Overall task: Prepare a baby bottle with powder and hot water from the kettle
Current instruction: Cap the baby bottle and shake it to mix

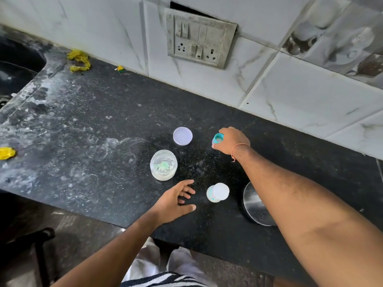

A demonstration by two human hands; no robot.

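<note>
Black speckled stone makes up the tabletop (87, 112), dusted with white residue toward nine o'clock, under a wall of white marbled tiles. Nearest, the left hand (174, 200) hovers with fingers spread and relaxed, holding nothing. At three o'clock from it stands the baby bottle (217, 192), upright, its long axis vertical and its open mouth pointing up; a steel vessel (253, 206) sits just beside it, partly behind the right forearm. At eleven o'clock from the left hand is the open powder jar (163, 165). Farther back lies its lid (182, 136), and at three o'clock from that the right hand (232, 141) pinches a teal bottle ring (217, 139). A switchboard (200, 40) hangs on the wall.
</note>
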